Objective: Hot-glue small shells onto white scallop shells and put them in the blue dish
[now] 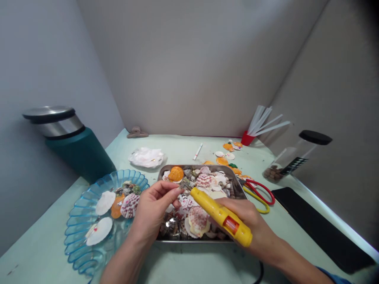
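My right hand [247, 221] grips a yellow glue gun [220, 215], its nozzle pointing left toward my left hand. Over the near left part of a metal tray [237, 185], my left hand [155, 207] pinches something small at its fingertips, right at the gun's tip. That small piece is too tiny to name. The tray is full of seashells: an orange scallop [177, 173], pink-speckled shells [197, 221] and several small dark ones. A blue ribbed plastic plate [81, 221] to the left holds white shells [100, 230], an orange one and a speckled one.
A teal flask with a steel lid [69, 144] stands at far left. Crumpled tissue [147, 157] lies behind the plate. Red and yellow scissors [259, 193], loose shells, a red cup of glue sticks [257, 128], a clear jar [296, 156] and a black phone [319, 228] sit to the right.
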Demonstrator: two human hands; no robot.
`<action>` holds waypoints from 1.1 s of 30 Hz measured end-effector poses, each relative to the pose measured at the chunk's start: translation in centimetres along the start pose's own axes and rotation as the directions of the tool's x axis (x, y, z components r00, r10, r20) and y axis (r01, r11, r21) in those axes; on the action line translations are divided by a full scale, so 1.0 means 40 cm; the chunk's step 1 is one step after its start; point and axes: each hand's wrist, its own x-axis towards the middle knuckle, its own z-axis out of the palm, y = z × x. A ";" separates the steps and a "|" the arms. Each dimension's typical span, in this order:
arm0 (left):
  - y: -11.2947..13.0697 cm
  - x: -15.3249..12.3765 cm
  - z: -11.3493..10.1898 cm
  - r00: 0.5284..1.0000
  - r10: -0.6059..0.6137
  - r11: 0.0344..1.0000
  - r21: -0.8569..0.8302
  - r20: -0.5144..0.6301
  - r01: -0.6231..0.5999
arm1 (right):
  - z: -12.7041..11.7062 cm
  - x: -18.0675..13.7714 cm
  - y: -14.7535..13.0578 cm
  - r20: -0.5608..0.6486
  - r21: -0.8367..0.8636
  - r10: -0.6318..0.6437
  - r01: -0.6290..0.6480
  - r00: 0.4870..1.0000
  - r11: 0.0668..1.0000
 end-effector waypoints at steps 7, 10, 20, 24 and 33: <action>-0.004 0.000 -0.003 1.000 -0.002 1.000 0.005 0.008 0.002 | 0.003 -0.004 0.004 -0.014 -0.010 0.041 -0.042 0.999 0.999; -0.005 0.000 -0.001 1.000 -0.002 1.000 -0.004 0.008 0.002 | 0.000 -0.001 0.000 0.013 -0.001 0.017 -0.017 1.000 1.000; -0.007 0.002 -0.003 1.000 0.008 1.000 0.000 0.000 -0.008 | 0.003 -0.008 0.008 -0.026 -0.006 0.032 -0.032 0.999 0.999; -0.009 0.003 -0.004 1.000 0.006 1.000 -0.004 -0.001 -0.006 | 0.002 -0.006 0.007 0.011 0.008 0.021 -0.021 1.000 1.000; -0.008 0.000 -0.006 1.000 -0.004 1.000 -0.002 0.001 0.004 | 0.004 -0.005 0.008 -0.019 0.005 0.045 -0.045 0.999 0.999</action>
